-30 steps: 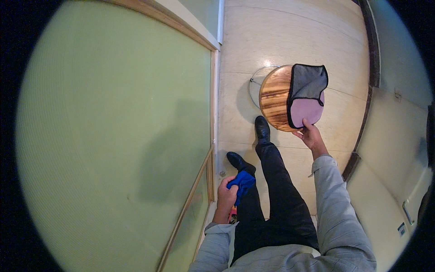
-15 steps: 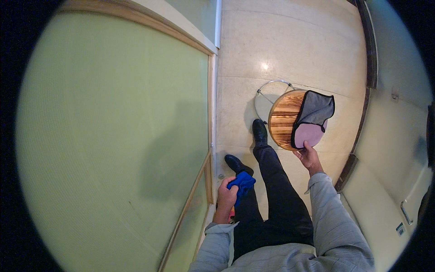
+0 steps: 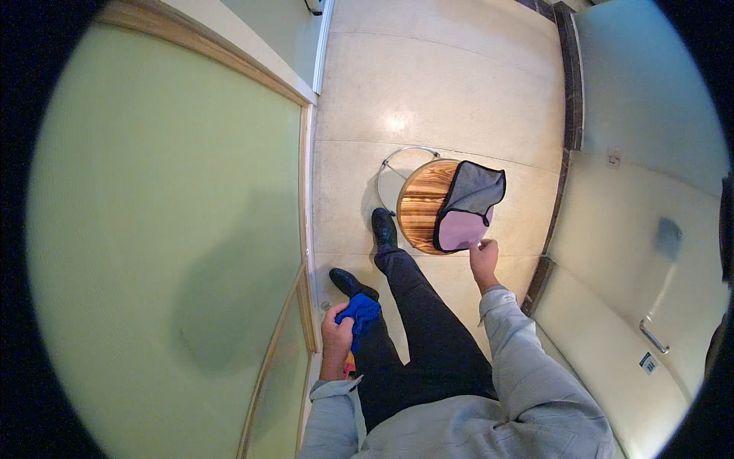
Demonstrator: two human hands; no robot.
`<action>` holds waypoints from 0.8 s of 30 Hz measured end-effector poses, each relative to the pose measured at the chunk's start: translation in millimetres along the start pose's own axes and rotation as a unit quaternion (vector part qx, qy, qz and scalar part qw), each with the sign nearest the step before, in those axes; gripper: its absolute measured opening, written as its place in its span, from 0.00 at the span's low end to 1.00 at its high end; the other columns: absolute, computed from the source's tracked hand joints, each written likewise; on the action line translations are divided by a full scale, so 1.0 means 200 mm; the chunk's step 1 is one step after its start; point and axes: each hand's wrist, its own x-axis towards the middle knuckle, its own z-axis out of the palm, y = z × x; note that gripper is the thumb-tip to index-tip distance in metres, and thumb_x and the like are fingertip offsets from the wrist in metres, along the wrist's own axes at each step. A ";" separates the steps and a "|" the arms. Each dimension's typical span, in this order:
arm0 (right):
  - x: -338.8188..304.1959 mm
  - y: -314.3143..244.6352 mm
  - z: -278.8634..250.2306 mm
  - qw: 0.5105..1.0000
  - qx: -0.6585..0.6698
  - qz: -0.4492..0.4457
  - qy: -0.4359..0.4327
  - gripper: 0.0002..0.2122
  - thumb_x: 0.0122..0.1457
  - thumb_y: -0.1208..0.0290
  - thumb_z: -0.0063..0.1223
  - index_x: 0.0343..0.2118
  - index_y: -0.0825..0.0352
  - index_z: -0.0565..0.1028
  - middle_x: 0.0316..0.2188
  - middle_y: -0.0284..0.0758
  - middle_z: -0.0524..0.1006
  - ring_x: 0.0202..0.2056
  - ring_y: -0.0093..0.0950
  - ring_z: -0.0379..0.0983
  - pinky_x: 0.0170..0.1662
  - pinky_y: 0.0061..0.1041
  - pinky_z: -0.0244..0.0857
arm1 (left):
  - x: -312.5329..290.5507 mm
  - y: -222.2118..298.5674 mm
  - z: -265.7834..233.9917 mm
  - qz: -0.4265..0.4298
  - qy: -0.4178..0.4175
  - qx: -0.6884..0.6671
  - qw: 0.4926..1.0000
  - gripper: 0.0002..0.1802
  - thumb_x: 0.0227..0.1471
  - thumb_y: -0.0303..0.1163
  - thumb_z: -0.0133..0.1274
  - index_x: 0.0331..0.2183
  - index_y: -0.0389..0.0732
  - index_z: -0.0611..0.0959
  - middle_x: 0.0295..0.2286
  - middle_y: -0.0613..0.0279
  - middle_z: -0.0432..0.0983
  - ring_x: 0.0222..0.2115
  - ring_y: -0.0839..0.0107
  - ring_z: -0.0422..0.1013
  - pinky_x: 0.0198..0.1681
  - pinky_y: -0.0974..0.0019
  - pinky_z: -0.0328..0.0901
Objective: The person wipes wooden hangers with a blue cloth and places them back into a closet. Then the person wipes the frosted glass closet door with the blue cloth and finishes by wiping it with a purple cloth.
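My left hand (image 3: 336, 336) is closed round a bunched blue cloth (image 3: 357, 315), held above my left leg. In front of me stands a round stool with a striped brown wooden seat (image 3: 423, 200). A cloth (image 3: 462, 228), pink on one face and dark grey on the other with black edging, lies over the right part of the seat, its far part folded over to show grey. At its near right edge, my right hand (image 3: 483, 260) has its fingers pinched together on the cloth's border. The fingertips are small and partly hidden.
A metal ring (image 3: 382, 180) of the stool shows left of the seat, by my shoe (image 3: 384, 228). A pale green panel (image 3: 176, 191) with a wooden frame rises on the left. To the right are a frosted glass panel (image 3: 596, 252) and a metal handle (image 3: 654, 336).
My right hand has shifted from the seat's near edge rightward to the cloth's near right edge. The view has swung, so the stool sits further left. My left hand keeps the blue cloth.
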 end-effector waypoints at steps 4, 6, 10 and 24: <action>0.07 -0.24 -0.08 0.980 -0.005 -0.195 0.037 0.21 0.55 0.59 0.63 0.38 0.77 0.75 0.37 0.50 0.78 0.39 0.45 0.75 0.45 0.38 0.69 | -0.09 0.03 0.00 -0.009 0.008 0.005 1.000 0.20 0.48 0.23 0.51 0.45 0.33 0.81 0.38 0.54 0.80 0.37 0.67 0.75 0.45 0.65 0.70; 0.12 -0.36 -0.06 0.970 -0.014 -0.238 0.041 0.23 0.56 0.57 0.63 0.39 0.77 0.76 0.38 0.52 0.78 0.40 0.47 0.75 0.45 0.40 0.69 | -0.12 0.05 -0.01 -0.002 0.003 -0.004 1.000 0.19 0.48 0.23 0.51 0.45 0.33 0.81 0.37 0.55 0.80 0.37 0.67 0.75 0.44 0.66 0.70; 0.13 -0.64 -0.06 0.986 -0.083 -0.143 -0.001 0.30 0.54 0.50 0.62 0.42 0.80 0.75 0.39 0.58 0.76 0.44 0.52 0.73 0.50 0.43 0.68 | -0.20 -0.13 -0.02 -0.006 0.008 -0.010 1.000 0.19 0.48 0.25 0.52 0.44 0.33 0.81 0.37 0.55 0.80 0.37 0.68 0.75 0.44 0.66 0.70; 0.13 -0.56 -0.01 0.991 -0.002 -0.136 0.010 0.18 0.48 0.71 0.56 0.40 0.77 0.70 0.37 0.57 0.78 0.43 0.53 0.76 0.49 0.42 0.70 | -0.40 -0.50 0.08 -0.018 0.050 -0.057 0.997 0.20 0.48 0.24 0.53 0.45 0.34 0.81 0.36 0.55 0.80 0.35 0.68 0.76 0.40 0.65 0.72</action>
